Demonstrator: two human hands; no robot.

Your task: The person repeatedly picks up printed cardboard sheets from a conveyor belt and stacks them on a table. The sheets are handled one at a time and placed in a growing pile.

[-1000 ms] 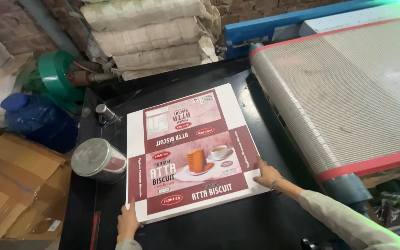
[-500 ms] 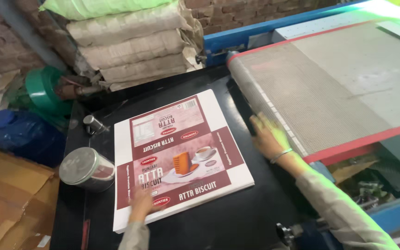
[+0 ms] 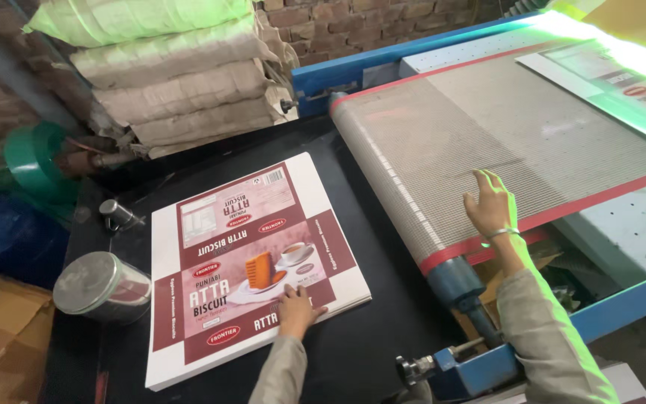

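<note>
The mesh conveyor belt [image 3: 487,142] is the biggest thing here, a grey band edged in red that runs away up and to the right inside a blue frame [image 3: 622,295]. Far up the belt, under green light, lies one printed sheet [image 3: 622,82]. Left of the belt is a black table [image 3: 383,329], and on it rests the stack of flat printed carton sheets [image 3: 248,262], maroon and white with a picture of biscuits and a cup. The stack lies flat, well apart from the belt's near roller [image 3: 454,280], with bare table between them. Its long axis runs from the near-left corner up toward the far right, roughly along the line of the belt's edge, and its print reads upside down from the wearer's side.

Behind the stack, against a brick wall, filled sacks [image 3: 173,82] are piled. Left of the stack a round metal tin [image 3: 102,286] lies on its side, just beside the sheets' left edge; a smaller metal piece [image 3: 117,215] sits further back. Beyond the table's left edge are a green reel [image 3: 35,161], a blue drum [image 3: 9,239] and brown cardboard [image 3: 1,337].

The left hand [image 3: 295,308] lies palm down on the near edge of the top sheet, fingers spread flat, pressing rather than gripping. The right hand [image 3: 491,206] is raised over the belt's red border, fingers loosely open, holding nothing; a bangle circles its wrist.
</note>
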